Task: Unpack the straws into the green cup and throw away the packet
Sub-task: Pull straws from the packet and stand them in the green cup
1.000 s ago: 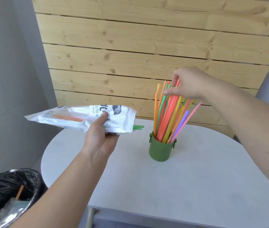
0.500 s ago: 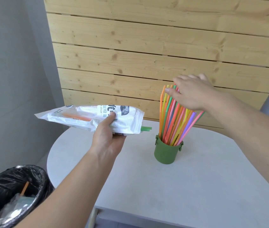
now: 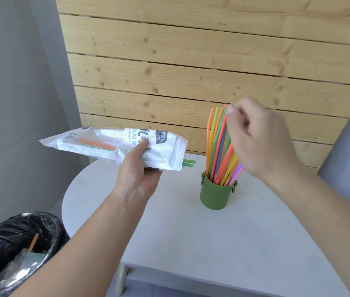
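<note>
A small green cup [image 3: 216, 196] stands on the white table [image 3: 191, 232], filled with several upright coloured straws [image 3: 218, 144]. My right hand [image 3: 257, 136] is blurred and rests against the tops of those straws, fingers curled; whether it grips any I cannot tell. My left hand [image 3: 137, 168] holds a white plastic straw packet [image 3: 109, 144] level above the table's left part. A few orange and green straws still show inside it, and green straw ends [image 3: 189, 163] stick out of its right end.
A bin lined with a black bag [image 3: 15, 249] stands on the floor at the lower left, with wrappers and an orange straw inside. A wooden slat wall [image 3: 191, 71] rises behind the table. Grey wall is on the left.
My right hand has shifted right and lower along the straw tops, its fingers curling in. The straws stand more upright in the cup. My left hand still holds the packet level.
</note>
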Demonstrator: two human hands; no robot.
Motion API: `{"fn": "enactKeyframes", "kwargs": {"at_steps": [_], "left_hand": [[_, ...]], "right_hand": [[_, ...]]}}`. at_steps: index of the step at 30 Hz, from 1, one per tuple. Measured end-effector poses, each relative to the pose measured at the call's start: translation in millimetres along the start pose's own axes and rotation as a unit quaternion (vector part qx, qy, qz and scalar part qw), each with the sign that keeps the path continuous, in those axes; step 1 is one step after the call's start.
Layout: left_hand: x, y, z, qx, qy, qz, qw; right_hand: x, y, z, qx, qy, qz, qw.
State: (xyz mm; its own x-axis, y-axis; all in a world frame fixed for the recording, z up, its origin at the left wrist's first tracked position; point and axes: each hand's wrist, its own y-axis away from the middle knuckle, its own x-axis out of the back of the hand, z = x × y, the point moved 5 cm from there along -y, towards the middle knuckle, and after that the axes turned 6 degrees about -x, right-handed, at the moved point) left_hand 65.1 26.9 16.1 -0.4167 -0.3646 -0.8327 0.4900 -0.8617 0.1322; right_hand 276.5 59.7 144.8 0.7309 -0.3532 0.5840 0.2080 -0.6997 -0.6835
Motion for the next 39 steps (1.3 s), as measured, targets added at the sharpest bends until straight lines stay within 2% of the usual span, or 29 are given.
{"fn": "enactKeyframes", "kwargs": {"at_steps": [1, 2, 4, 6, 10, 13, 19, 24, 28, 33, 39], "left_hand": [[-2, 1, 1, -0.006, -0.008, -0.01, 1.0], [-4, 3, 3, -0.012, -0.018, -0.022, 1.0], [-11, 7, 5, -0.025, -0.044, -0.046, 0.998], [-18, 13, 4, -0.036, -0.074, -0.071, 0.994], [-27, 22, -1, -0.064, -0.139, -0.113, 0.982], [-33, 26, -4, -0.086, -0.179, -0.141, 0.97], [-41, 33, -11, -0.097, -0.21, -0.18, 0.956], [-38, 30, -6, -0.101, -0.195, -0.148, 0.964], [-32, 22, -3, -0.091, -0.163, -0.124, 0.975], [-22, 15, -5, -0.058, -0.123, -0.08, 0.988], [-10, 6, -4, -0.027, -0.056, -0.02, 0.998]], "right_hand": [[-12, 15, 5, -0.079, -0.041, -0.062, 0.994], [-26, 33, 12, -0.165, -0.09, -0.129, 0.974], [-53, 68, 26, -0.33, -0.194, -0.228, 0.895], [-71, 92, 35, -0.434, -0.276, -0.259, 0.818], [-88, 111, 35, -0.543, -0.413, -0.258, 0.684], [-94, 115, 32, -0.57, -0.455, -0.24, 0.64], [-96, 113, 33, -0.561, -0.512, -0.21, 0.616], [-97, 113, 35, -0.555, -0.531, -0.192, 0.611], [-97, 109, 35, -0.535, -0.522, -0.19, 0.636], [-95, 105, 35, -0.514, -0.528, -0.183, 0.651], [-87, 98, 41, -0.5, -0.499, -0.151, 0.692]]}}
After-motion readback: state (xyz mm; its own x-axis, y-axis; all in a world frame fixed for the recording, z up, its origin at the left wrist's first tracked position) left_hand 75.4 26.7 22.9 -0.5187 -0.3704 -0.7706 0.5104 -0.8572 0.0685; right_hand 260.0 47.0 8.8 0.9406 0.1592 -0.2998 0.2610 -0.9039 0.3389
